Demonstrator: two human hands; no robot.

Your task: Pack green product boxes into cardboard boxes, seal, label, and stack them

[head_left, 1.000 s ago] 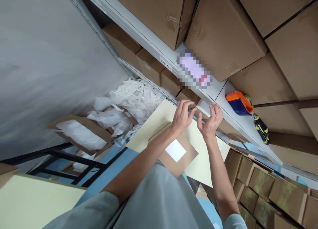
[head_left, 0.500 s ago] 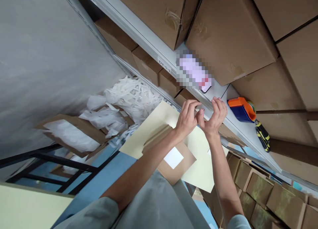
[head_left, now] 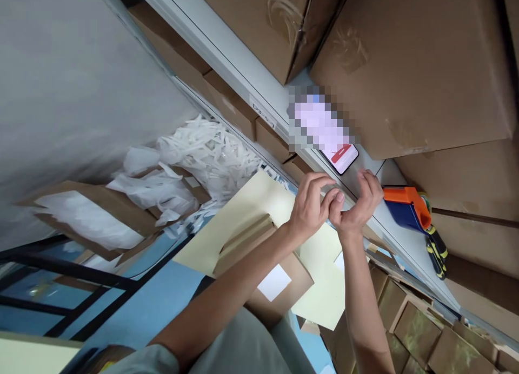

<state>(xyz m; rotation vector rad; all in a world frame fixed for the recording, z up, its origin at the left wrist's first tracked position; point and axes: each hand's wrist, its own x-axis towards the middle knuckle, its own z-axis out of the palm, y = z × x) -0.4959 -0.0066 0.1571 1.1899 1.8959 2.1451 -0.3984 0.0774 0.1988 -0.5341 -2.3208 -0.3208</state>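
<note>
My left hand [head_left: 313,205] and my right hand [head_left: 360,206] are raised close together over the front edge of the white shelf [head_left: 247,87]. The thumbs meet at their tips, and the fingers of both hands curve loosely, apart from the thumbs. Nothing shows in either hand. Just beyond them a phone [head_left: 344,159] lies on the shelf with its screen lit, mostly blurred out. Below my forearms, a cardboard box [head_left: 298,276] with a white label [head_left: 274,282] rests on a pale yellow board [head_left: 324,304]. Part of the box is hidden by my left forearm.
An orange and blue tape dispenser [head_left: 407,206] and yellow-black pliers [head_left: 437,252] lie right of the phone. Large cartons [head_left: 405,77] line the shelf. At left are shredded white paper [head_left: 211,152], an opened carton [head_left: 133,217] and a black metal frame [head_left: 77,271]. More boxes [head_left: 421,328] stand lower right.
The view has moved nearer to the shelf, so the phone and cartons look larger. My hands stay together, and my thumbs now press tip to tip.
</note>
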